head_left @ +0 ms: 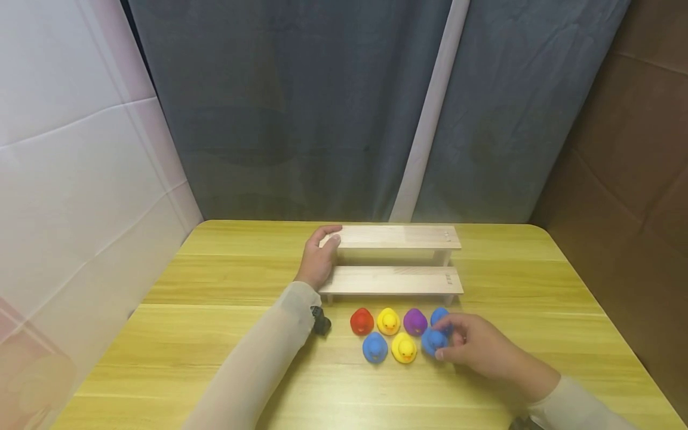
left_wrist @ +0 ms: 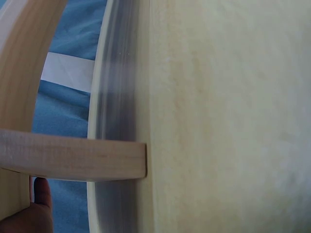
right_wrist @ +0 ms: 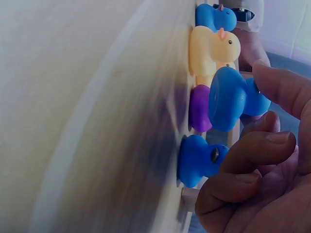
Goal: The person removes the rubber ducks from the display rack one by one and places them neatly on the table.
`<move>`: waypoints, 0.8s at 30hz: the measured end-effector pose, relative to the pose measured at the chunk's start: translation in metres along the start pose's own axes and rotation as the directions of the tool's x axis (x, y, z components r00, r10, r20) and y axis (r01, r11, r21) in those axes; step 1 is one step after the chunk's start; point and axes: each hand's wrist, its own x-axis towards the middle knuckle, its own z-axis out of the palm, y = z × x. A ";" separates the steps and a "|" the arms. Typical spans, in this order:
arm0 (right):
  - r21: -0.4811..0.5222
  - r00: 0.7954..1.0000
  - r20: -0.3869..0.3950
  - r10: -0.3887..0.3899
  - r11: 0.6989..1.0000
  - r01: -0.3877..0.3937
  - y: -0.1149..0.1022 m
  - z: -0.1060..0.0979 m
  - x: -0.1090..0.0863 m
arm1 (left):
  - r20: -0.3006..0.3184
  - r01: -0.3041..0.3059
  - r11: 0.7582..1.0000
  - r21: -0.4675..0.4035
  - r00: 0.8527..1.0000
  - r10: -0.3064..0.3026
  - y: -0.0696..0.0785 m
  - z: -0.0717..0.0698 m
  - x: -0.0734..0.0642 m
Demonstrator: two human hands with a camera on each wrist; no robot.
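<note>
My left hand (head_left: 318, 258) grips the left end of a two-step wooden stand (head_left: 398, 237) by its upper board, thumb over the front edge. The left wrist view shows part of that hand (left_wrist: 29, 216) beside a leg (left_wrist: 73, 156) of the stand. My right hand (head_left: 481, 346) pinches a blue rubber duck (right_wrist: 228, 99) between thumb and fingers, tilted and raised off the table in the right wrist view. Right by it on the table are another blue duck (right_wrist: 193, 160), a purple duck (head_left: 415, 322) and a yellow duck (head_left: 404, 347).
Farther left in the two rows in front of the stand sit a red duck (head_left: 362, 322), a second yellow duck (head_left: 388, 321) and a third blue duck (head_left: 374, 347). The wooden table (head_left: 215, 334) ends at a grey curtain (head_left: 301, 119) behind.
</note>
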 end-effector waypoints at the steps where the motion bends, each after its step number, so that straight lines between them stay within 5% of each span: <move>1: -0.002 1.000 0.004 -0.003 1.000 0.003 0.000 0.001 0.000 | -0.003 -0.003 1.000 0.004 1.000 0.003 -0.001 0.000 0.000; 9: -0.035 1.000 0.009 -0.018 0.999 0.018 0.006 0.004 0.001 | -0.036 -0.017 1.000 -0.006 0.999 0.017 -0.029 0.003 0.014; 24: -0.009 0.999 0.035 -0.038 0.999 0.038 0.014 0.006 0.001 | -0.038 -0.004 1.000 -0.015 0.999 0.004 -0.027 0.002 0.013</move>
